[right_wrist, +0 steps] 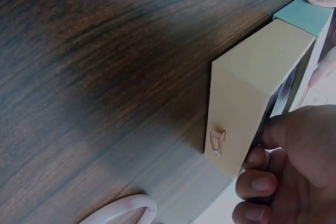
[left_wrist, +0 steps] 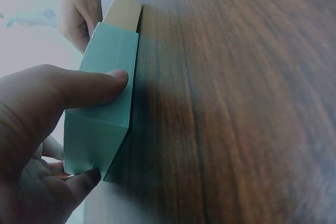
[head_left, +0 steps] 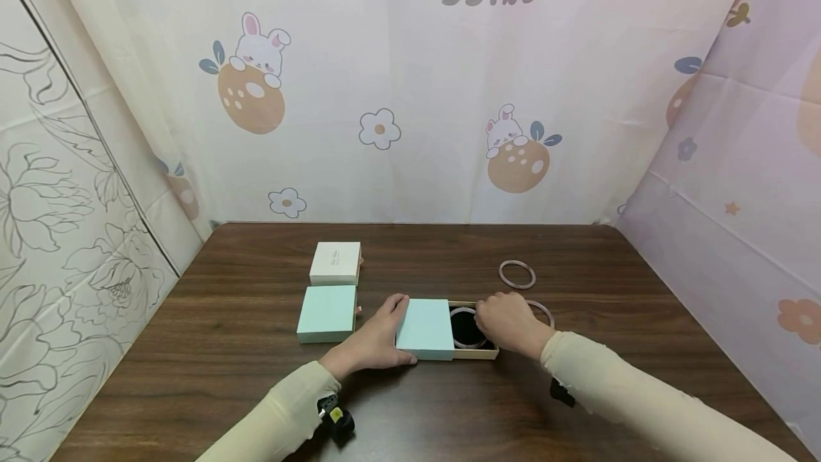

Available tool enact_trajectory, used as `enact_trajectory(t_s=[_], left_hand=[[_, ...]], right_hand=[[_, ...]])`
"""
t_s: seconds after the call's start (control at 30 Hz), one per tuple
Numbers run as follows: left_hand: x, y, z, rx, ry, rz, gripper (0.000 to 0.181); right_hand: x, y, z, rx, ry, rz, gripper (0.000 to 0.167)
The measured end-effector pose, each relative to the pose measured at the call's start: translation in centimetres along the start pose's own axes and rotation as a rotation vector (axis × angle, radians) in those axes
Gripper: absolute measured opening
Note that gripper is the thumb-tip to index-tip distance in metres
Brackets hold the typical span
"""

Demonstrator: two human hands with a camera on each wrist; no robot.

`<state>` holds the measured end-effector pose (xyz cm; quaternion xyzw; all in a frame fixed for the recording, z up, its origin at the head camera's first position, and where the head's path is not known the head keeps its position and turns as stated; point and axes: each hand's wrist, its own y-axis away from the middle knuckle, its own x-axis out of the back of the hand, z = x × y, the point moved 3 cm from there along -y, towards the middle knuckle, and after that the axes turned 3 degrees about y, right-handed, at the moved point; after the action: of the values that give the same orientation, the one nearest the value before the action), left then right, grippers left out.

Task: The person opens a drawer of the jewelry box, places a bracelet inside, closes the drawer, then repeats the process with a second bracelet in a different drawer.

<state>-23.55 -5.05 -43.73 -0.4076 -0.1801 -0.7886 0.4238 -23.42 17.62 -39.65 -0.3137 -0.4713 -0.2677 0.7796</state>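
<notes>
A mint box sleeve [head_left: 425,329] lies in front of the person, its cream drawer [head_left: 476,354] pulled out to the right. The left hand [head_left: 378,337] grips the sleeve's left end, with the thumb [left_wrist: 100,88] on its front side. In the drawer a pale ring-shaped bangle [head_left: 456,339] rests on a black lining. The right hand [head_left: 513,321] reaches over the drawer's right part, thumb and forefinger at the inner edge beside the bangle; in the right wrist view its fingers [right_wrist: 257,182] are curled. Whether they pinch the bangle is hidden. A small ribbon loop [right_wrist: 217,141] sits on the drawer's end.
Left of the sleeve stand another mint box [head_left: 327,314] and, behind it, a white box [head_left: 336,263]. A pinkish bangle [head_left: 517,286] lies at the back right; a second bangle [head_left: 547,312] lies partly behind the right hand. A patterned curtain rises beyond the table.
</notes>
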Motion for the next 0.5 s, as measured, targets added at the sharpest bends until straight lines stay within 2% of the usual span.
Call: enact_trajectory(t_s=[0.27, 0.4, 0.5], left_hand=[[-0.02, 0.06, -0.05, 0.006, 0.001, -0.002, 0.102], [-0.03, 0.03, -0.02, 0.002, 0.01, 0.002, 0.101], [-0.01, 0.09, -0.01, 0.001, 0.014, -0.002, 0.101]], right_hand=[[0.11, 0.0, -0.03, -0.05, -0.053, -0.029, 0.047], [0.33, -0.04, 0.31, -0.075, -0.111, -0.083, 0.045], [0.59, -0.02, 0.89, -0.133, -0.18, -0.149, 0.041]])
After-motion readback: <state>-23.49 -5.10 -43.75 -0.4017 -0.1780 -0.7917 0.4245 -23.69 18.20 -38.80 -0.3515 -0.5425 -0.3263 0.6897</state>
